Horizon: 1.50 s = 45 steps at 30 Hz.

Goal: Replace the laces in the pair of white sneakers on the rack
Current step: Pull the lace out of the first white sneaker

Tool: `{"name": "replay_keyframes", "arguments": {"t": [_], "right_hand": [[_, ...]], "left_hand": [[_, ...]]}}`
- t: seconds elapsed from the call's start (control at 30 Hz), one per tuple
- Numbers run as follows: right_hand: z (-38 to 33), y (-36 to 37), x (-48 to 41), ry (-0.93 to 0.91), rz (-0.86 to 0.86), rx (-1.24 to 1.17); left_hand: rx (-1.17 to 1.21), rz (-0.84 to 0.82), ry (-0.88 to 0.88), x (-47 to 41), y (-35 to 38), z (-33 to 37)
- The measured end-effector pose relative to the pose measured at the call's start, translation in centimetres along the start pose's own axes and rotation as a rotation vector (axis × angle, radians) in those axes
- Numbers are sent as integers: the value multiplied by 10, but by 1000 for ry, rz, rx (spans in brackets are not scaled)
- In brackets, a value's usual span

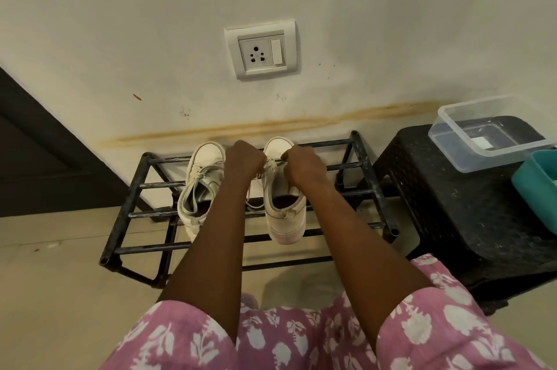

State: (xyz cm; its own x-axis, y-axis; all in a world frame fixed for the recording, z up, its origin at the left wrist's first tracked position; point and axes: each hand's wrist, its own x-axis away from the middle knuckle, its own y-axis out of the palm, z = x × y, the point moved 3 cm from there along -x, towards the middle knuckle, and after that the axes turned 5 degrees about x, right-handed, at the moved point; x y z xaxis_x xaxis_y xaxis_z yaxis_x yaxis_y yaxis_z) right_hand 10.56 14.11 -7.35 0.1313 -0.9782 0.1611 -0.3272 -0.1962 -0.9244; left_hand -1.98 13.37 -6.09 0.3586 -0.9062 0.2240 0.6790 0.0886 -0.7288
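The left sneaker [201, 176] and right sneaker [284, 213] stand on the rack [366, 167], toes toward twelve o'clock. Left hand [244, 160] and right hand [304, 166] both clench the right sneaker's laces [269, 165] near its toe.

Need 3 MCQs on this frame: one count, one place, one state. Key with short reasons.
1. How many white sneakers stand on the black metal rack? A) one B) two C) three
2. Where is the clear plastic box? A) on the rack B) on the floor C) on the black plastic stool
3. What are the left hand and right hand doing? A) gripping the right sneaker's lace B) lying flat on the rack C) holding the box

Key: 1 B, one sneaker lies on each side of the left forearm; 2 C, the box sits on the stool's top; 3 A, both hands' fingers curl at that lace.
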Motion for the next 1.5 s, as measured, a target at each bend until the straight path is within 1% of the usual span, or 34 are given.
{"name": "replay_keyframes", "arguments": {"t": [0.03, 0.1, 0.2, 0.33, 0.4, 0.53, 0.6, 0.7, 0.8, 0.9, 0.93, 1.0, 1.07, 1.1, 1.13, 1.17, 1.2, 1.23, 1.33, 1.37, 1.43, 1.47, 1.5], "right_hand": [[-1, 1, -2, -17, -4, 26], [-5, 4, -3, -58, -6, 70], [-9, 6, -7, -68, 33, 99], [-10, 6, -12, -65, 109, 141], [-11, 7, -14, -66, 102, 119], [-9, 13, -19, -84, 18, 65], [-8, 10, -19, -78, 42, 16], [-6, 7, -20, -15, 76, -107], [-1, 2, -20, 65, 79, -255], [8, -1, -22, 136, 21, -424], [12, 0, -22, 184, -21, -558], [19, 3, -18, 360, -92, -1031], [27, 6, -15, 558, -64, -1468], [30, 9, -15, 630, -37, -1614], [32, 10, -15, 683, -7, -1695], [32, 11, -15, 698, 8, -1709], [31, 8, -14, 660, 22, -1627], [28, 5, -17, 571, 31, -1469], [8, -8, -22, 141, 56, -692], [0, -8, -21, 38, 42, -458], [-12, -4, -16, -60, 48, -74], [-16, 0, -14, -66, 56, 46], [-17, 4, -13, -60, 58, 103]], "left_hand": [[-17, -29, -9, 0, 2, 0], [58, -83, -49, 3, 5, 2], [165, -219, -127, 7, 6, 1], [220, -419, -210, 7, 8, -1], [262, -467, -223, 10, 9, 0], [377, -583, -265, 14, 9, -1], [431, -621, -281, 15, 8, -1], [454, -666, -304, 18, 8, -1], [379, -695, -287, 19, 13, 2], [283, -634, -265, 18, 18, 1], [262, -619, -266, 18, 18, 1], [221, -589, -254, 15, 20, -2], [206, -570, -237, 13, 18, -5], [207, -573, -236, 12, 17, -7], [210, -575, -236, 13, 15, -8], [207, -578, -239, 13, 14, -8], [203, -578, -240, 12, 13, -10], [197, -577, -242, 12, 13, -11], [225, -610, -256, 10, 15, -13], [240, -628, -266, 11, 15, -13], [241, -637, -270, 12, 15, -12], [238, -636, -266, 11, 16, -12], [234, -639, -270, 12, 16, -11]]}}
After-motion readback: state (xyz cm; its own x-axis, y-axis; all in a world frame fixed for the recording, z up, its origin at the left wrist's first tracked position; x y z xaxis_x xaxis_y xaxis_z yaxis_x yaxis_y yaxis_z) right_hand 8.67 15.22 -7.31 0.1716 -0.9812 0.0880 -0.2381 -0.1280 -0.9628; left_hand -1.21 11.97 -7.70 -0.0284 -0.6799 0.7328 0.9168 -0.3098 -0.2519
